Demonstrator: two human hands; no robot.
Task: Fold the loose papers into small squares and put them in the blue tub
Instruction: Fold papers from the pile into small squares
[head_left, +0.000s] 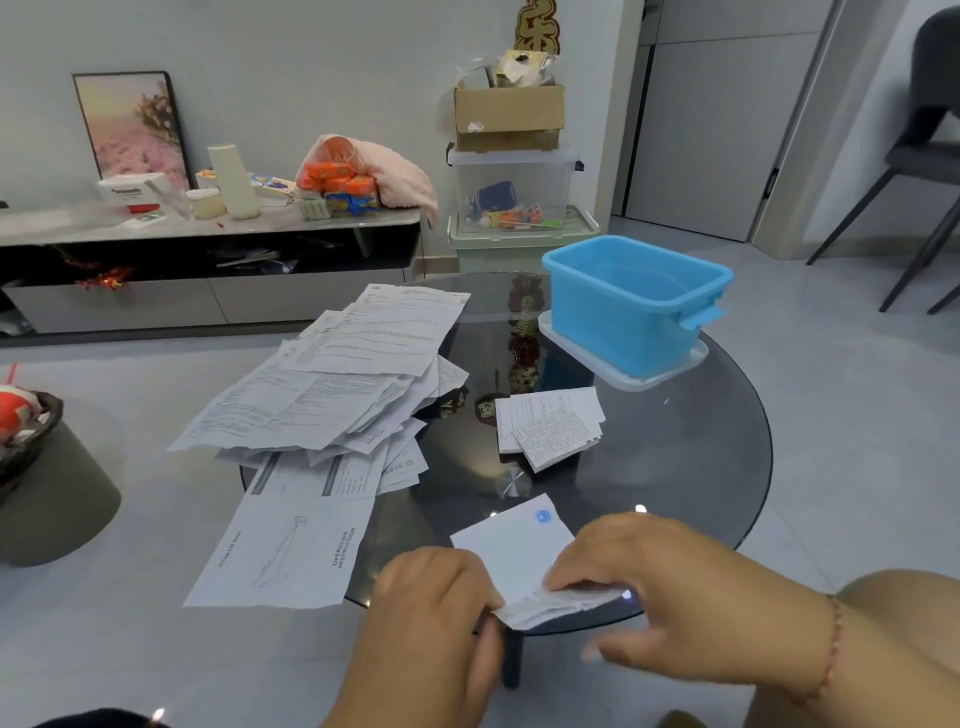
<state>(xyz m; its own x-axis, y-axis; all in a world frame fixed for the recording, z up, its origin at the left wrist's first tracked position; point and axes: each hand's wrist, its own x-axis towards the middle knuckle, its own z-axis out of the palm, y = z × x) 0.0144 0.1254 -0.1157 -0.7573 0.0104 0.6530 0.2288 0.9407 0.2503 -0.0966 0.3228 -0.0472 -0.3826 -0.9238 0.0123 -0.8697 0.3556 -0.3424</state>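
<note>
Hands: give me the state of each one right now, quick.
Left hand: closed, pinching the near left corner of the folded paper.
Right hand: fingers curled onto the same paper's near edge, holding it.

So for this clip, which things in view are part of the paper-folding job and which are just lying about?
Part of the job:
- sheet being folded, held by left hand and right hand
- loose paper pile
- folded squares
- blue tub

Lying about:
- cardboard box
- clear toy bin
- framed picture
- pink cloth
</note>
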